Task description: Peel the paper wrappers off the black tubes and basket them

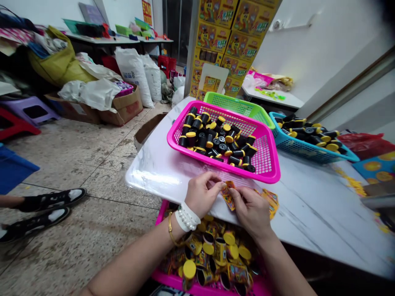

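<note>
My left hand point(202, 194) and my right hand point(249, 213) pinch a small orange-and-yellow printed wrapper point(228, 196) between their fingertips, just above the white marble-look table point(308, 205). More printed wrappers point(271, 201) lie beside my right hand. Straight ahead, a pink plastic basket point(262, 152) holds black cylinders with yellow caps point(212, 137). Below the table edge, under my forearms, a second pink basket point(162, 213) is filled with yellow-capped containers in printed wrappers point(220, 250). A pearl bracelet and gold bangle circle my left wrist.
A blue basket point(308, 150) of capped cylinders and a green basket point(237, 105) stand on the table. Stacked yellow cartons point(216, 41) rise behind it. A seated person's feet point(52, 200) rest on the tiled floor at left, near white sacks point(132, 78).
</note>
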A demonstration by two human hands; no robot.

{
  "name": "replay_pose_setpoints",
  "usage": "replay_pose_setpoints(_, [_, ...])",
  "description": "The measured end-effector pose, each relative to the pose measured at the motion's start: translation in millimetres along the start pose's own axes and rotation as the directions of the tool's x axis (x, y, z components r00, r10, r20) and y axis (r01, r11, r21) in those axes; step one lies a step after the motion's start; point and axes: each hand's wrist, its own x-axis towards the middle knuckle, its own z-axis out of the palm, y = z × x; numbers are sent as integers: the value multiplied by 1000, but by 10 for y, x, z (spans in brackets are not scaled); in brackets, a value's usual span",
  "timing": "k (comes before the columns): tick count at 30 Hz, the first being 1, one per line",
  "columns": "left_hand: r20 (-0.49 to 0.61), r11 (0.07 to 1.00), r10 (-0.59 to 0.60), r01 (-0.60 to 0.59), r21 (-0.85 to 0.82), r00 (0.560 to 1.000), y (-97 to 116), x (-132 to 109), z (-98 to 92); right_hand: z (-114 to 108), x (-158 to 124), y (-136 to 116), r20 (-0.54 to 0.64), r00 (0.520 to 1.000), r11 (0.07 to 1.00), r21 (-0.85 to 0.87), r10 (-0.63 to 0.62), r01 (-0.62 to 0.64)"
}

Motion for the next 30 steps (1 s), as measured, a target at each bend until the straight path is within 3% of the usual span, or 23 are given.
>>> replay_pose_setpoints(4, [76, 970, 104, -118, 212, 992, -18, 7, 29, 25, -70, 62, -51, 998, 994, -100, -38, 32])
replay_pose_setpoints(7, [31, 967, 119, -123, 223, 992, -7, 2, 43, -33, -85, 61, -165, 986, 998, -67, -27, 16])
replay_pose_setpoints(10, [-32, 995, 59, -57, 84, 998, 67, -89, 13, -132, -99, -24, -229, 963, 983, 148, 140, -108])
replay_pose_setpoints(13, [-29, 999, 21, -22, -46, 999, 194, -301, -20, -199, -150, -179, -186, 919, 897, 351, 347, -268])
replay_pose_setpoints(15, [-26, 995, 16, -19, -95, 1000, 275, -468, -26, -204, -200, -289, -183, 895, 856, 416, 408, -305])
replay_pose_setpoints(20, [-58, 988, 26, -35, -152, 998, 358, -722, -18, -149, -289, -463, -197, 896, 845, 457, 399, -276])
replay_pose_setpoints(25, [-82, 987, 73, -84, -140, 994, 340, -731, -22, -105, -331, -504, -200, 920, 869, 442, 338, -223])
replay_pose_setpoints(30, [-110, 988, 36, -52, -148, 993, 309, -697, -48, -98, -338, -517, -185, 957, 907, 398, 225, -136])
